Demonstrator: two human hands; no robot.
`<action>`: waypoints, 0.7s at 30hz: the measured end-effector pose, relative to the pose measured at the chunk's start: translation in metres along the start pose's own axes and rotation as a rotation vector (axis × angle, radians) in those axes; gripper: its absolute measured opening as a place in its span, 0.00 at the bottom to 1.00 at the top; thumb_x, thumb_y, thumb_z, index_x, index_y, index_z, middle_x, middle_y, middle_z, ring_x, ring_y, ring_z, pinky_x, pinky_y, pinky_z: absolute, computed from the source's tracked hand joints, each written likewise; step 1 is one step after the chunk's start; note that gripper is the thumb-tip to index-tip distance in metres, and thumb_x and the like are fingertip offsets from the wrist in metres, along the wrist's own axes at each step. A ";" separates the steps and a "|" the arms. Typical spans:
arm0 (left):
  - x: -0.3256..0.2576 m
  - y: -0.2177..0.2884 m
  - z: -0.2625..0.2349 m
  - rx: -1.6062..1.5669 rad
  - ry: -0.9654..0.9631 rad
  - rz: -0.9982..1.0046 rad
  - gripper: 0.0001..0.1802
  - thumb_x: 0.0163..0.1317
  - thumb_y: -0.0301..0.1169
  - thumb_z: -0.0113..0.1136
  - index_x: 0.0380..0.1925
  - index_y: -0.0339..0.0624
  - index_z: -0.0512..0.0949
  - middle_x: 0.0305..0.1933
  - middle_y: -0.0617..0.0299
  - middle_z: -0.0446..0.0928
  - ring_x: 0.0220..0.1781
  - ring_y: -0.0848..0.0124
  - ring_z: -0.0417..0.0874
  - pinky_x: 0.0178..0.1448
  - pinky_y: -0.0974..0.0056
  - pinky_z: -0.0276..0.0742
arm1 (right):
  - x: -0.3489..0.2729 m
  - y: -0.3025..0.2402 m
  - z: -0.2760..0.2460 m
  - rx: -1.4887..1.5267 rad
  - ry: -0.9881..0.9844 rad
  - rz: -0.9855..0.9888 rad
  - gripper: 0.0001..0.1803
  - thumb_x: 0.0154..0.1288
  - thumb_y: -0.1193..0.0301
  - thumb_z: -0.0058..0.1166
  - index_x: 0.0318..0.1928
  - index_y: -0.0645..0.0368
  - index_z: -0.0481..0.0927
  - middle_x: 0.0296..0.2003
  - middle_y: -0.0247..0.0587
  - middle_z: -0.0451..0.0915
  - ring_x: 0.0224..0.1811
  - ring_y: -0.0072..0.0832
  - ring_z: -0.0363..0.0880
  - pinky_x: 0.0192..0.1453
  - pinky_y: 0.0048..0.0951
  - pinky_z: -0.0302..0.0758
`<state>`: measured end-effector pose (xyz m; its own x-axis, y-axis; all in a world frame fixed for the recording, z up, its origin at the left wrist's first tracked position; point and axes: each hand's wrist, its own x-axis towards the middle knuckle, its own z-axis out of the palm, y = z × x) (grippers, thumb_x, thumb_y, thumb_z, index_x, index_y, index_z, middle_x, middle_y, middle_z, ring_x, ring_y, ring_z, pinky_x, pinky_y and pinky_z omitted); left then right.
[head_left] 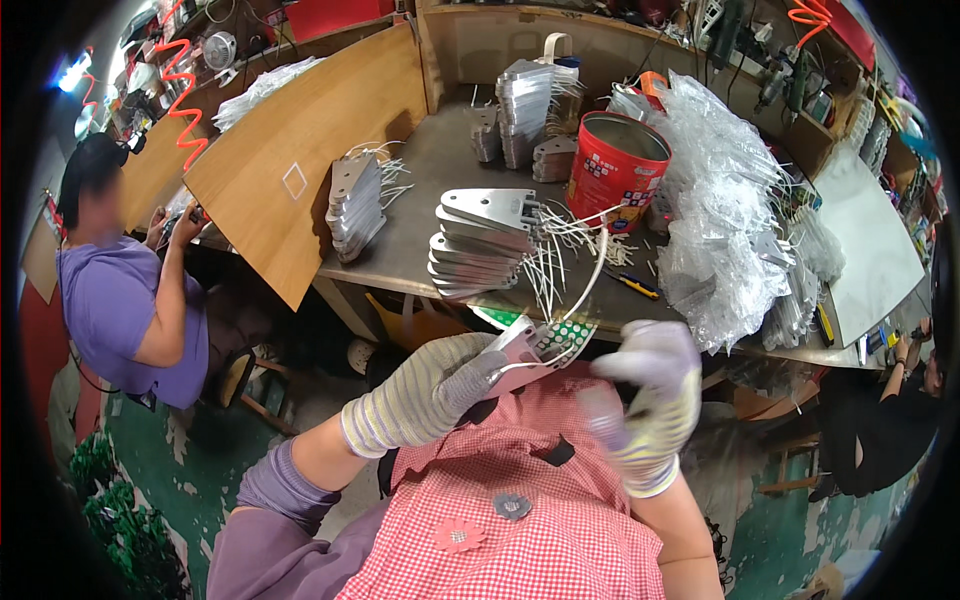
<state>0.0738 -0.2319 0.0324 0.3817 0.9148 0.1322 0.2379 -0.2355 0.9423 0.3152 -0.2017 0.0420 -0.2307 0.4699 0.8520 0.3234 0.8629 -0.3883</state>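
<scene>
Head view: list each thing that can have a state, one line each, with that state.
Metal piece: held
Left hand: closed on it
Right hand: motion-blurred, grip unclear
Red bucket: standing, lidless
Front metal stack: piled unevenly
Clear plastic bags: heaped, crumpled
Yellow-handled tool: lying down

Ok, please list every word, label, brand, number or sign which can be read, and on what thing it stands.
Red cylindrical bucket: pale printing on its side, mostly small; its wording is not copied here.
Brown wooden panel: a white diamond outline, without readable words.
Stack of flat silver metal plates: no lettering can be made out.
Flat pale metal piece in the striped grey gloved left hand: no readable text.
</scene>
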 end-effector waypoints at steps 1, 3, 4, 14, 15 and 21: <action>0.001 0.001 0.001 -0.060 -0.004 0.008 0.24 0.77 0.43 0.53 0.61 0.34 0.76 0.42 0.58 0.79 0.44 0.72 0.79 0.51 0.66 0.76 | 0.004 -0.008 0.006 -0.051 -0.093 -0.021 0.21 0.45 0.72 0.74 0.43 0.53 0.83 0.32 0.35 0.75 0.35 0.37 0.76 0.43 0.40 0.72; 0.004 0.006 0.015 -0.243 0.036 -0.086 0.23 0.74 0.36 0.55 0.64 0.34 0.73 0.50 0.56 0.78 0.50 0.72 0.79 0.58 0.66 0.75 | 0.004 -0.004 0.020 -0.173 -0.136 -0.028 0.21 0.44 0.71 0.75 0.42 0.54 0.84 0.32 0.35 0.76 0.34 0.39 0.76 0.40 0.43 0.72; 0.006 0.010 0.021 -0.426 0.079 -0.174 0.25 0.70 0.28 0.58 0.66 0.34 0.70 0.58 0.54 0.78 0.57 0.72 0.79 0.64 0.65 0.74 | -0.002 0.002 0.019 -0.102 -0.157 0.070 0.17 0.50 0.74 0.73 0.42 0.56 0.84 0.34 0.38 0.77 0.35 0.38 0.77 0.43 0.39 0.73; 0.023 0.030 0.047 0.001 0.261 -0.200 0.16 0.69 0.37 0.64 0.46 0.33 0.78 0.26 0.57 0.80 0.25 0.70 0.82 0.31 0.66 0.77 | -0.030 0.045 0.022 1.056 -0.115 0.934 0.29 0.57 0.66 0.74 0.57 0.62 0.78 0.46 0.34 0.80 0.48 0.21 0.77 0.55 0.26 0.75; 0.024 0.032 0.049 0.011 0.275 -0.184 0.16 0.66 0.38 0.67 0.39 0.34 0.79 0.24 0.52 0.78 0.26 0.62 0.81 0.34 0.60 0.76 | -0.030 0.044 0.017 0.946 -0.155 0.958 0.27 0.55 0.65 0.76 0.53 0.61 0.81 0.44 0.34 0.82 0.46 0.21 0.78 0.53 0.25 0.76; 0.012 0.012 0.036 0.065 0.314 -0.093 0.21 0.68 0.33 0.63 0.58 0.36 0.78 0.43 0.60 0.83 0.40 0.79 0.81 0.47 0.72 0.78 | 0.025 0.092 -0.084 2.278 -0.049 0.133 0.06 0.70 0.76 0.51 0.33 0.62 0.78 0.34 0.38 0.80 0.32 0.26 0.81 0.29 0.29 0.74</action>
<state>0.1135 -0.2355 0.0338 0.0638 0.9874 0.1448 0.3193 -0.1577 0.9344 0.4158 -0.1265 0.0567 -0.3295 0.4957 0.8035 -0.8845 -0.4599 -0.0790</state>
